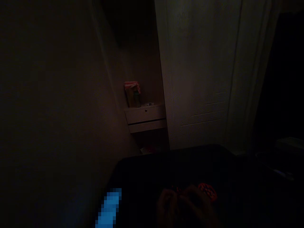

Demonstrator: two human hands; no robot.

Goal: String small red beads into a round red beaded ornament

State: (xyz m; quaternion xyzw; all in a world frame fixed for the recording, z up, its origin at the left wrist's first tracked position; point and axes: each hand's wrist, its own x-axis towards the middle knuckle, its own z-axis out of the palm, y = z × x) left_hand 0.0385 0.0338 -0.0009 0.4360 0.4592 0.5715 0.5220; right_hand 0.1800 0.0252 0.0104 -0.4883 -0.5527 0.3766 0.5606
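Both hands are close together at the bottom of the head view, in very dim light. My left hand (167, 204) has its fingers curled, and what they grip is lost in the dark. My right hand (199, 202) is bent towards it with the fingers pinched, and I cannot make out what lies between them. Just behind the right hand shows an orange-red piece with a dark, net-like pattern (208, 191). Small orange-red specks appear between the hands; whether they belong to the same piece I cannot tell.
A dark bed-like surface (171, 164) lies under the hands. A bright blue pixelated patch (109, 209) is at lower left. Beyond stand a pale wardrobe door (199, 69), a drawer (144, 115) and a bag-like bundle (133, 95) on it. A wall (59, 95) fills the left.
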